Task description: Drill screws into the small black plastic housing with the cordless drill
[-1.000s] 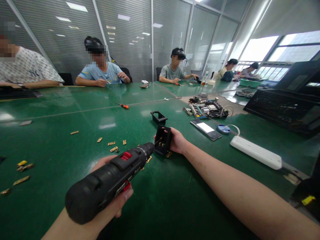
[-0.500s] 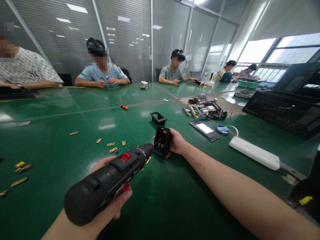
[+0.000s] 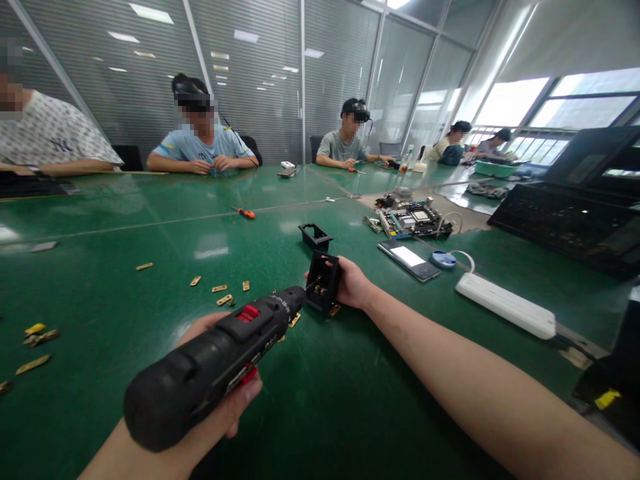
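My left hand (image 3: 240,400) is wrapped round the grip of a black cordless drill (image 3: 215,357) with red switches. The drill's bit points into the open front of a small black plastic box (image 3: 323,277); whether the tip touches a screw inside is too small to tell. Brass pieces show inside the box. My right hand (image 3: 351,283) holds the box from its right side, its fingers partly hidden behind it. A brass strip (image 3: 335,310) lies at the box's lower edge. Just behind stands a second black plastic housing (image 3: 315,237).
Several brass strips (image 3: 219,289) lie scattered to the left. An orange screwdriver (image 3: 245,213) rests farther back. On the right are a phone (image 3: 409,259), a white power strip (image 3: 505,303), a circuit board (image 3: 415,220) and a dark case (image 3: 560,220). Co-workers (image 3: 203,143) sit across the green table (image 3: 125,240).
The whole view has shifted slightly. My hands, the drill and the black box keep nearly the same positions relative to each other.
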Motion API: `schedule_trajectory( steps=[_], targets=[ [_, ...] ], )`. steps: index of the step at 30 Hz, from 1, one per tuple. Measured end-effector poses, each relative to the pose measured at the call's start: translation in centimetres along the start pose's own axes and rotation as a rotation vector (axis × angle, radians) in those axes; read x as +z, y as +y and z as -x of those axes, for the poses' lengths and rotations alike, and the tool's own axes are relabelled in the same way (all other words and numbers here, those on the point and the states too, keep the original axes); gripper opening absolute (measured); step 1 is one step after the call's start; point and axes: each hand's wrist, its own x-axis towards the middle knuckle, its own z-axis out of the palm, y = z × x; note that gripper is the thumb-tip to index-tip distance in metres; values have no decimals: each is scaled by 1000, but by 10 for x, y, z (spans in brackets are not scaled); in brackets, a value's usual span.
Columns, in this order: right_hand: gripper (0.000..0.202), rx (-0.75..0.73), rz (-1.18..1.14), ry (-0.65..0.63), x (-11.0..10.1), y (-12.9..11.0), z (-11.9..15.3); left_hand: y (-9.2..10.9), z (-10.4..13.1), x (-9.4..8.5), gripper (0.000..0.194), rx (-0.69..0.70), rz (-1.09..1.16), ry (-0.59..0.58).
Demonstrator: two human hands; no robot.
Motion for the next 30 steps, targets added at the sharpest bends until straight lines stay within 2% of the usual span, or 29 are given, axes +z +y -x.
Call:
schedule_trajectory(
  steps=[7,12,24,30],
  targets=[
    [33,33,44,61,9,-4,5,3,2,2,72,-8,-11,33],
    [31,6,32,21,5,-2,3,1,1,2,71,8,-10,30],
    [30,16,50,35,2,-1,1,-19,-5,-2,70,61,-36,2],
    [29,4,44,19,4,-1,3,-13,-5,-2,73,49,-27,4]
  ],
)
